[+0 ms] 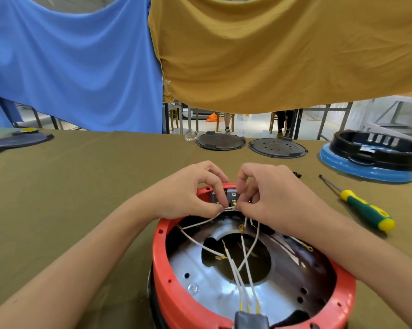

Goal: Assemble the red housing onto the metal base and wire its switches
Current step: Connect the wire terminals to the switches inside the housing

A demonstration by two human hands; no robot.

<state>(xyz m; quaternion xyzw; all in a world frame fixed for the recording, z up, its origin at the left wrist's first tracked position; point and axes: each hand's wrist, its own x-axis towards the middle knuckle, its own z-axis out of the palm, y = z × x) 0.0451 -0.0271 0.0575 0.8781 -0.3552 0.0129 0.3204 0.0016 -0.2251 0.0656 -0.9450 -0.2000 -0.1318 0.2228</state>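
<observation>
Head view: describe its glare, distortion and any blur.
Head view: wide-angle distortion bows the table edge and the hanging cloths; glare washes over the metal base inside the red housing; the left hand and right hand, pinching white wires, look fairly sharp; the screwdriver casts a soft shadow; the bright floor beyond the cloths looks overexposed.

Assembly workshop: cloth-covered bench [81, 186], screwdriver [361, 207], spare appliance parts [278, 147], hung cloth dividers [271, 55].

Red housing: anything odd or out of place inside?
Nothing damaged. Several white wires lie loose and crossed over the metal base inside the red housing, ring terminals unattached. Both hands pinch wires at the switch on the far rim.
</observation>
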